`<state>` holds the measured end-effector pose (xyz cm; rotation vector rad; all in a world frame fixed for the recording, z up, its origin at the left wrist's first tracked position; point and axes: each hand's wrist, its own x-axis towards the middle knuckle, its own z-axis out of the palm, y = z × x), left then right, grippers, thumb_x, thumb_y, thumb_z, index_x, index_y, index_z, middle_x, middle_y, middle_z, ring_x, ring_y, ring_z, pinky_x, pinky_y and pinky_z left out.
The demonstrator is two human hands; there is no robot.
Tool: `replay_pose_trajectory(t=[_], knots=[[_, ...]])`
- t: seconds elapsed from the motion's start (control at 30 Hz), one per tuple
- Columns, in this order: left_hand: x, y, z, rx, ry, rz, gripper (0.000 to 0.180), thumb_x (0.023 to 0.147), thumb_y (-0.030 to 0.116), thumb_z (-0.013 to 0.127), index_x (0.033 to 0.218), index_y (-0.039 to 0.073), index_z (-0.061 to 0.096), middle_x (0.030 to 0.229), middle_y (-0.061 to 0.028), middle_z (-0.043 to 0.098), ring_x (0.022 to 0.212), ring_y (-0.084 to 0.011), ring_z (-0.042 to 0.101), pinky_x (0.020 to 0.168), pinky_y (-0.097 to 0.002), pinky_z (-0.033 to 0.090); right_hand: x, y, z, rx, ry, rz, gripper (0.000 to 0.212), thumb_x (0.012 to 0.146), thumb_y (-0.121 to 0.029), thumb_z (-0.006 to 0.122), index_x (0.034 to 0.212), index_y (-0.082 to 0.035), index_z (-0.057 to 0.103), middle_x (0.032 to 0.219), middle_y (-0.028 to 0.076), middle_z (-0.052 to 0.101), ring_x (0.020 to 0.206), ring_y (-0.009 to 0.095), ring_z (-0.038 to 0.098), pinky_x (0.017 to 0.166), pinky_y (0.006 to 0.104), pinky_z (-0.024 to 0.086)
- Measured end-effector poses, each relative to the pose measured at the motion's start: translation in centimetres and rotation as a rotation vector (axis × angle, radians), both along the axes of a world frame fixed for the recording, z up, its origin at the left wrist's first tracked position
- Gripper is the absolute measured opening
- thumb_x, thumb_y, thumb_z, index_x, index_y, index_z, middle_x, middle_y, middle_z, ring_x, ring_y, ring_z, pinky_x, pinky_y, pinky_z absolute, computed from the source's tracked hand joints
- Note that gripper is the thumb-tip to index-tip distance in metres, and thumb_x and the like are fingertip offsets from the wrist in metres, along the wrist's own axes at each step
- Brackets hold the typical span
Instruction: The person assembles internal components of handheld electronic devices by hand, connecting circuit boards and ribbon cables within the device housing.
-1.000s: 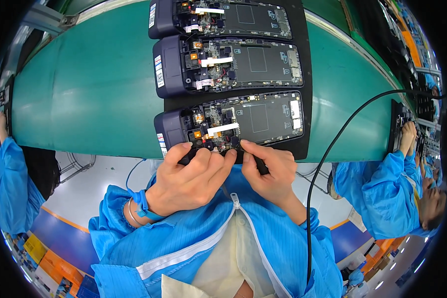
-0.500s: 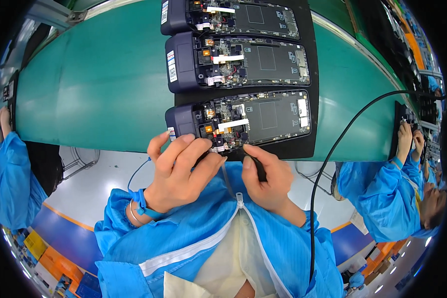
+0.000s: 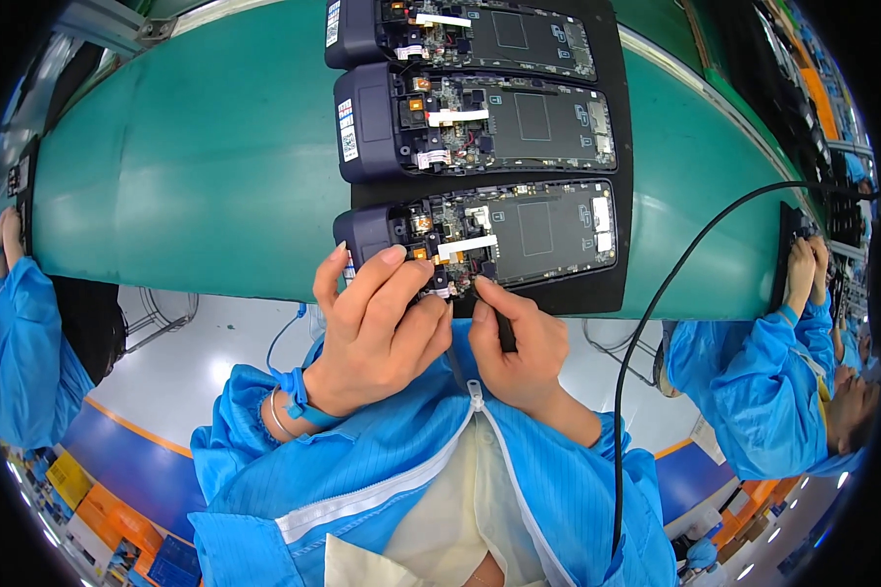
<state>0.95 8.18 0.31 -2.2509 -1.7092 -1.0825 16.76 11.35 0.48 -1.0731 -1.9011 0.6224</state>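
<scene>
The nearest opened handheld electronic device [image 3: 553,235] lies flat with its circuit board showing and a white strip [image 3: 467,246] across its middle. My left hand [image 3: 377,323] is bent over its near left corner, fingertips on the dark casing and by the connectors; the thumb is mostly hidden. Close by on the right, my right hand [image 3: 524,347] is closed round a dark, slim-handled tool [image 3: 506,333]. The tool's tip is hidden at the device's near edge, so I cannot tell what it touches.
Two similar opened devices, a middle one [image 3: 538,122] and a far one [image 3: 529,39], lie behind on a black mat [image 3: 612,293]. Beneath is a green belt [image 3: 215,166]. A black cable [image 3: 646,323] arcs past on the right. Co-workers in blue sleeves work at both sides.
The devices and mat have shifted slightly right. My left hand has moved right with its fingers further over the casing. My right hand has drifted slightly left, narrowing the gap between them.
</scene>
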Motion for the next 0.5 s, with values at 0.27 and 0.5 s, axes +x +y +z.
replay_pose_trajectory(t=[0.27,0.5], knots=[[0.28,0.21,0.03,-0.008,0.003,0.007,0.016,0.067,0.015,0.071,0.081,0.011,0.063,0.108,-0.0055,0.058,0.113,-0.0243,0.05,0.1,-0.053,0.031,-0.11,0.04,0.05,0.009,-0.015,0.018,0.025,0.072,0.007,0.067,0.097,0.004,0.066,0.075,0.012,0.068,0.049,0.017,0.061,0.045,0.0263,0.046],[0.31,0.17,0.05,-0.015,-0.01,0.0,0.016,0.067,0.014,0.071,0.08,0.011,0.063,0.109,-0.0059,0.058,0.113,-0.0247,0.051,0.1,-0.052,0.03,-0.33,-0.38,-0.13,-0.11,0.031,-0.015,0.023,0.074,0.005,0.066,0.097,0.004,0.065,0.069,0.01,0.065,0.045,0.014,0.057,0.042,0.0261,0.043]])
